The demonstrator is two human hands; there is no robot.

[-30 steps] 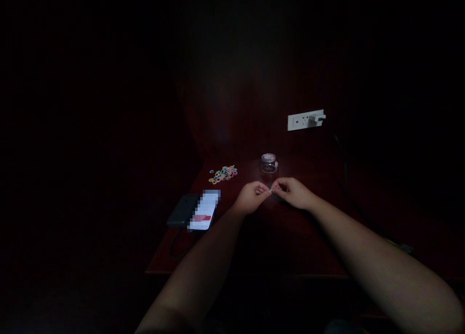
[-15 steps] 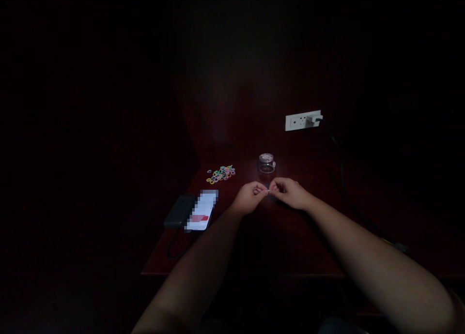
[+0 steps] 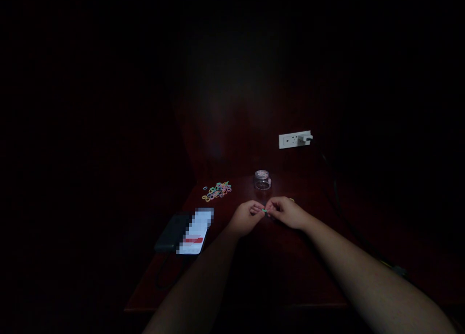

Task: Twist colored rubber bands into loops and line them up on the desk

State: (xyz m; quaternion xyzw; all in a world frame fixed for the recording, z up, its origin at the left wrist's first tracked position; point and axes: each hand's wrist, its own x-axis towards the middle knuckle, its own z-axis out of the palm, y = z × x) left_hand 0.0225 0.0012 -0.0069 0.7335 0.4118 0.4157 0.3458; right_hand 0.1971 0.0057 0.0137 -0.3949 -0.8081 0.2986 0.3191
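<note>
My left hand (image 3: 248,217) and my right hand (image 3: 285,212) meet over the dark red table, fingertips pinched together. Between them is a small green hair tie (image 3: 265,210), gripped from both sides; most of it is hidden by the fingers. Just behind them stands a clear round jar (image 3: 262,181) with a pinkish lid. To the left lies a loose pile of colourful hair ties (image 3: 218,191). A bit of yellow, perhaps another band, peeks out behind my right hand.
A lit phone (image 3: 196,232) lies beside a dark power bank (image 3: 171,232) at the left, with a cable looping below. On the back wall a white socket (image 3: 295,139) holds a plug, its cord running down the right side. The surroundings are very dark.
The view has tilted up, so everything sits lower in the picture. Both hands keep their pinch on the green hair tie. A yellow bit now shows behind my right hand.
</note>
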